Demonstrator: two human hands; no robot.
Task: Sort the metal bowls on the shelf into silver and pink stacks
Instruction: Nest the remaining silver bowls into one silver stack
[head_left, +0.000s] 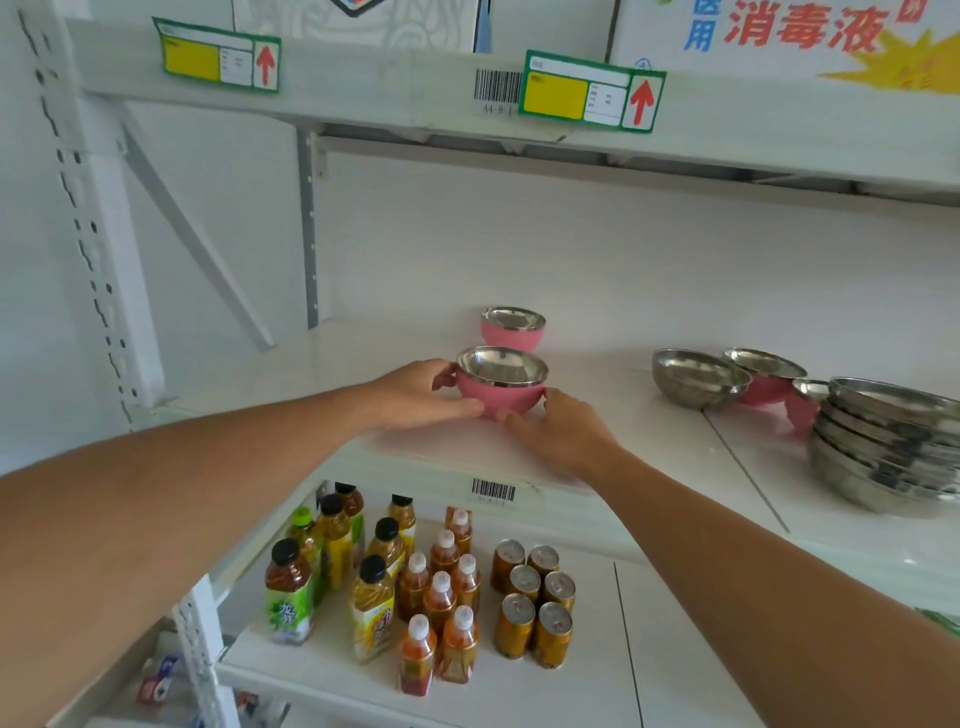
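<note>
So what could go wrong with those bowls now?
The pink bowl between the left hand and right hand sits near the shelf edge; a slip might drop it onto the bottles below. The tall silver stack could topple if bumped.

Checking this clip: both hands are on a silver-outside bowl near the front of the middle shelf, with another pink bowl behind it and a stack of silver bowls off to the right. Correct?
Not quite. The head view shows the bowl between the left hand and right hand is pink outside, with only its inside silver. The rest holds: another pink bowl sits behind, and the silver stack is to the right.
</note>
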